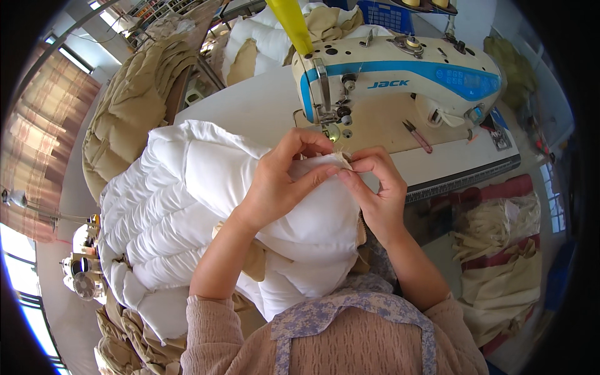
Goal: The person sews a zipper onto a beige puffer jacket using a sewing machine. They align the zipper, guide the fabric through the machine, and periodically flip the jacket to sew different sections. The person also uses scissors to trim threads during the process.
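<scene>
A quilted white padded garment piece (219,194) lies across my lap and the table's front edge, its puffy rows running off to the left. My left hand (287,172) pinches its raised upper edge, thumb on top and fingers curled behind. Close beside it, my right hand (378,187) pinches the same edge between thumb and forefinger, where frayed beige fabric shows. Just beyond my hands stands a white and blue sewing machine (400,75), its lit needle area close to my left fingertips. Tan fabric shows under the white piece.
Red-handled thread snips (417,136) lie on the sewing table (244,103), right of the needle. Stacked tan padded pieces (134,100) hang at the left. Beige and dark red fabric bundles (500,275) lie at the lower right. A blue crate (384,17) stands behind the machine.
</scene>
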`<control>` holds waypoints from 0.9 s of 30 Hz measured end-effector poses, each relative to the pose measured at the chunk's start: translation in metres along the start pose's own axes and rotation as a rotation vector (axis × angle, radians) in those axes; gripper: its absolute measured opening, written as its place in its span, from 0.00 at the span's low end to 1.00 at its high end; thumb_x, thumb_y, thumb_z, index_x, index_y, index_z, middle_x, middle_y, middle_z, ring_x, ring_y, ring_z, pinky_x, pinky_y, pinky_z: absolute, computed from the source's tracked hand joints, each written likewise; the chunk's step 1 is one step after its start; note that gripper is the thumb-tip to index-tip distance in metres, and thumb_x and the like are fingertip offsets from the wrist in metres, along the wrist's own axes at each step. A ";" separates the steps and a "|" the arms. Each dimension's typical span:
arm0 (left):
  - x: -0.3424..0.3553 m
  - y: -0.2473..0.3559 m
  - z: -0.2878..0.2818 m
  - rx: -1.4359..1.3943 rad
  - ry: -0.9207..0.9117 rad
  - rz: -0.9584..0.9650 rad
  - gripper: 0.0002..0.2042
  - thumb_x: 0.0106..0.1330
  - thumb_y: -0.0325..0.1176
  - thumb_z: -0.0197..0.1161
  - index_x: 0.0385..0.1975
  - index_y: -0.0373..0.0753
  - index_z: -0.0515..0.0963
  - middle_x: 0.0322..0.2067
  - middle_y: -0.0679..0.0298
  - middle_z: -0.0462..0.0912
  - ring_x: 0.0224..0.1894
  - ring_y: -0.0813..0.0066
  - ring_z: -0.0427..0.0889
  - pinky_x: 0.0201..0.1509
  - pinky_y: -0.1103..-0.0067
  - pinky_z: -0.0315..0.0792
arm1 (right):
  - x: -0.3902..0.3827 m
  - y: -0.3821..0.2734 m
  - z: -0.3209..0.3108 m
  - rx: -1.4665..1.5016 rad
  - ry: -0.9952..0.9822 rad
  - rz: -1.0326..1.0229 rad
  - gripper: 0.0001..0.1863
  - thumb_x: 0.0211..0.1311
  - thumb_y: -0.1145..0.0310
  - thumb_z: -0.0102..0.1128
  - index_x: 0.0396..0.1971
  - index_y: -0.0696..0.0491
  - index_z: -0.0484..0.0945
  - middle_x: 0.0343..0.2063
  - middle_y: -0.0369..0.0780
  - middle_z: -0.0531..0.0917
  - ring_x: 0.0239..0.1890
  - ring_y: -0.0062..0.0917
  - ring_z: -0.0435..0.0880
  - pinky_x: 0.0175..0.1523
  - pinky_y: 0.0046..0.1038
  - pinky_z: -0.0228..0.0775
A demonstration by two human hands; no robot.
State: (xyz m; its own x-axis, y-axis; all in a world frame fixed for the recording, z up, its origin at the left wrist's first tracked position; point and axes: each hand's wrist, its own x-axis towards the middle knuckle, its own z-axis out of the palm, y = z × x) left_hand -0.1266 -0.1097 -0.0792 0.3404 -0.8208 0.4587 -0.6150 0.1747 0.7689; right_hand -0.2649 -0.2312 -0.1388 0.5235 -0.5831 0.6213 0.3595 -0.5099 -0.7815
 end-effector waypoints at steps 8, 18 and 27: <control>-0.002 -0.001 -0.003 -0.022 -0.055 0.031 0.06 0.67 0.21 0.65 0.42 0.35 0.79 0.41 0.60 0.79 0.49 0.69 0.81 0.50 0.76 0.77 | -0.001 0.002 0.000 0.007 -0.040 -0.043 0.07 0.59 0.78 0.71 0.31 0.57 0.79 0.38 0.39 0.81 0.40 0.25 0.81 0.47 0.25 0.72; -0.008 0.005 0.002 -0.040 -0.050 -0.079 0.10 0.66 0.27 0.70 0.45 0.34 0.80 0.40 0.63 0.79 0.45 0.70 0.80 0.50 0.77 0.74 | -0.008 0.005 0.001 0.112 -0.058 0.009 0.07 0.60 0.79 0.70 0.32 0.58 0.78 0.37 0.38 0.81 0.40 0.24 0.80 0.47 0.23 0.72; -0.007 -0.005 -0.006 -0.304 -0.030 -0.124 0.05 0.71 0.26 0.64 0.42 0.33 0.79 0.44 0.62 0.81 0.48 0.75 0.79 0.58 0.78 0.71 | -0.007 -0.004 -0.005 0.240 0.018 0.123 0.06 0.66 0.73 0.66 0.40 0.58 0.81 0.41 0.41 0.84 0.45 0.26 0.83 0.51 0.26 0.74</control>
State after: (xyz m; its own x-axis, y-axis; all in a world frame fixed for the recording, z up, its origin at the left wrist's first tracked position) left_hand -0.1221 -0.1019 -0.0833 0.3756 -0.8608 0.3434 -0.3279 0.2231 0.9180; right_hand -0.2742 -0.2281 -0.1399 0.5617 -0.6438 0.5197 0.4677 -0.2710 -0.8413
